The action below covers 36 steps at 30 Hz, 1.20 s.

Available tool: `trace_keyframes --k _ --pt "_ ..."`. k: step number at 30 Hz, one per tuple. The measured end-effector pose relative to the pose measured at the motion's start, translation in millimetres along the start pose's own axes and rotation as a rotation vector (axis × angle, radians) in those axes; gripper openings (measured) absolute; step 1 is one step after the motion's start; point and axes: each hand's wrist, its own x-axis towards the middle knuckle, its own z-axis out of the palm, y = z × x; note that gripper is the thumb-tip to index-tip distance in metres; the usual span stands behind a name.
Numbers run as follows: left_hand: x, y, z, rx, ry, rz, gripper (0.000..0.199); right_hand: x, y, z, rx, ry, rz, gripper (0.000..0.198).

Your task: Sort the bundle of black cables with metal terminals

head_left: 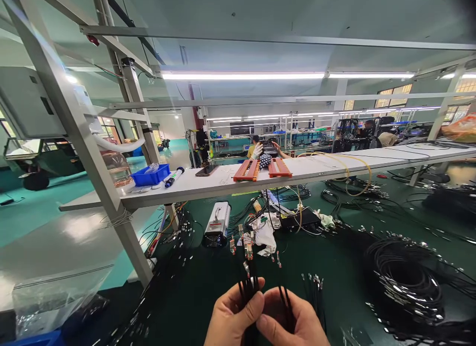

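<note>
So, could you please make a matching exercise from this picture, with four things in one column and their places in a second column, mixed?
Things:
1. bundle of black wires
2. blue tray
3. orange racks
4. big coil of black cable

Places:
A. on the green table, at the right
B. on the white shelf, near the middle
C. held between the left hand and the right hand
D. on the white shelf, at the left end

Pairs: 1-C, 2-D, 3-B, 4-A
</note>
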Motion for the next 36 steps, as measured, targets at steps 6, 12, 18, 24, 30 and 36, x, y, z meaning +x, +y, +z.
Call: trace_keyframes --k 6,12,18,24,30,36 --pt "-1 -1 0 0.017 0.018 0.054 0.039 6 7 1 -0.081 0.02 0.004 0.048" --pt "-2 1 3 0.062 0.021 0.087 0.039 6 8 -2 -0.066 0.029 -0.034 0.044" --pt "-4 -1 8 0.009 0.026 0.045 0.036 6 10 1 0.014 0.026 -0.034 0.044" --pt "-2 -1 7 -0.001 0.057 0.044 0.035 8 15 -3 0.022 -0.058 0.002 0.047" --pt "3 1 -4 -0.031 0.091 0.027 0.035 7 13 -14 -0.052 0.049 -0.086 0.047" --pt "2 2 2 -0.07 0.075 0.025 0.036 3 8 -4 0.177 0.032 0.004 0.045"
